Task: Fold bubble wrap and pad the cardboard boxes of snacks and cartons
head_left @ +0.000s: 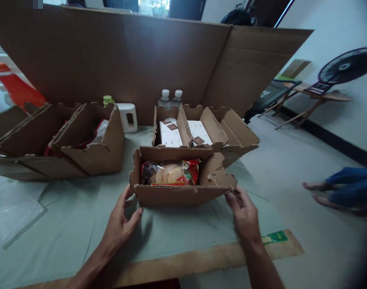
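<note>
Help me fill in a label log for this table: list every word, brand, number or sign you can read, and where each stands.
"rd": on the dark object beyond the table, at right; the rest of the word isn't visible.
Food packet in the front cardboard box: printed, but too small and blurred to read.
Green sticker on the table's near edge: marking too blurred to read.

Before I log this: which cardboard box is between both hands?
The front box, with a snack packet inside, left hand and right hand at its ends. Left boxes and rear boxes stand farther back.
</note>
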`<action>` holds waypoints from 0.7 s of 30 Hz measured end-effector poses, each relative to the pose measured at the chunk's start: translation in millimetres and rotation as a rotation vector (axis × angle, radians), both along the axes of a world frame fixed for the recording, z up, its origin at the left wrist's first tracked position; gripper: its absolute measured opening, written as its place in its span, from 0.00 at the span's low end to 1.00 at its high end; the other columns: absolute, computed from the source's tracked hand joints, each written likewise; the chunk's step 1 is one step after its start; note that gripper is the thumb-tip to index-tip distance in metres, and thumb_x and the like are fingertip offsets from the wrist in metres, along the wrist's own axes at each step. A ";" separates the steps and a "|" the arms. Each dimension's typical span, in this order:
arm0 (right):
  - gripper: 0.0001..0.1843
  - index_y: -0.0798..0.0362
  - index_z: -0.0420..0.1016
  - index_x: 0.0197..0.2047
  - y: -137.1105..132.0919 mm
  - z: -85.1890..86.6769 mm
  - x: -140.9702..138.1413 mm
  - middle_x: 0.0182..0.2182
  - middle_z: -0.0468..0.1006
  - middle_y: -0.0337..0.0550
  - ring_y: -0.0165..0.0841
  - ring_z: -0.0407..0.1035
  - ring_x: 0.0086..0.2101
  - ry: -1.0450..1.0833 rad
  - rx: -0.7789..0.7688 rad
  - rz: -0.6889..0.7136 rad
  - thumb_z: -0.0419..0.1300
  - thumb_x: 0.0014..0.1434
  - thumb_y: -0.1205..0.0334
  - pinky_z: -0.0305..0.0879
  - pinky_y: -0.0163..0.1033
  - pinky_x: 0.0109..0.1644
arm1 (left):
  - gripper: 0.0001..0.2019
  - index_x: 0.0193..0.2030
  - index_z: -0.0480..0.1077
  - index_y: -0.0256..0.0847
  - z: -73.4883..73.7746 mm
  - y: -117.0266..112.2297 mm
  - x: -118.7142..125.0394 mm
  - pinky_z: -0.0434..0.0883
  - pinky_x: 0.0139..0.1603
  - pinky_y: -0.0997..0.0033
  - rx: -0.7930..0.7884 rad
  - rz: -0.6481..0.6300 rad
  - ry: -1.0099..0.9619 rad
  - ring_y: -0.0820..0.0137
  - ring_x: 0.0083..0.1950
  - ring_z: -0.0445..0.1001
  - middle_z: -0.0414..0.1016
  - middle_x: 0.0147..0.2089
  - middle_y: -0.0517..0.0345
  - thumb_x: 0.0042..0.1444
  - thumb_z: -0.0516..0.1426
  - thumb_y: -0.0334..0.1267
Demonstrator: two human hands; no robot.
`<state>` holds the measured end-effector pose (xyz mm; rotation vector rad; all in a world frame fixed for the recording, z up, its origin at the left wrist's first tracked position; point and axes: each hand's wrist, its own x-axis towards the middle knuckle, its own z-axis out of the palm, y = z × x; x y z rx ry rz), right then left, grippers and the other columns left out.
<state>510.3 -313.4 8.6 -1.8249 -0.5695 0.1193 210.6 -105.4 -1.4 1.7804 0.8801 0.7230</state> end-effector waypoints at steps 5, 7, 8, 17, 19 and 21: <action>0.35 0.47 0.75 0.52 26.6 16.9 105.7 0.57 0.77 0.51 0.45 0.72 0.57 0.171 0.328 -0.186 0.64 0.51 0.31 0.70 0.50 0.53 | 0.33 0.68 0.61 0.41 0.2 9.9 0.0 0.75 0.59 0.47 0.030 0.035 0.060 0.53 0.58 0.77 0.72 0.63 0.39 0.58 0.62 0.50; 0.37 0.48 0.75 0.49 47.8 19.0 136.4 0.53 0.80 0.51 0.45 0.73 0.55 0.249 0.372 -0.136 0.58 0.51 0.25 0.72 0.51 0.50 | 0.31 0.63 0.65 0.40 0.6 12.8 6.0 0.76 0.57 0.49 0.051 0.034 0.076 0.54 0.56 0.78 0.75 0.60 0.41 0.56 0.63 0.50; 0.38 0.48 0.76 0.47 58.4 18.2 145.4 0.52 0.81 0.51 0.46 0.74 0.54 0.267 0.379 -0.102 0.56 0.51 0.23 0.72 0.52 0.50 | 0.29 0.61 0.67 0.40 0.0 13.6 8.9 0.76 0.56 0.50 0.067 0.032 0.087 0.54 0.55 0.79 0.77 0.57 0.43 0.55 0.63 0.50; 0.37 0.45 0.80 0.45 91.3 -1.7 144.4 0.48 0.84 0.44 0.42 0.75 0.53 0.278 0.434 -0.009 0.52 0.54 0.22 0.69 0.51 0.60 | 0.21 0.46 0.74 0.41 -4.3 9.5 22.5 0.75 0.56 0.46 0.059 0.056 0.197 0.47 0.53 0.79 0.82 0.45 0.45 0.51 0.61 0.53; 0.35 0.46 0.80 0.41 76.6 3.0 144.1 0.44 0.85 0.44 0.42 0.77 0.49 0.286 0.419 -0.042 0.53 0.54 0.23 0.71 0.51 0.56 | 0.20 0.44 0.75 0.41 -1.2 8.6 23.0 0.75 0.57 0.46 0.045 0.042 0.210 0.46 0.54 0.78 0.82 0.45 0.44 0.50 0.61 0.53; 0.32 0.47 0.79 0.37 53.2 9.9 133.2 0.39 0.85 0.45 0.42 0.78 0.45 0.288 0.406 -0.102 0.56 0.54 0.26 0.72 0.50 0.51 | 0.21 0.45 0.75 0.41 1.3 8.0 20.6 0.75 0.57 0.46 0.019 0.059 0.215 0.46 0.54 0.78 0.82 0.47 0.43 0.50 0.61 0.54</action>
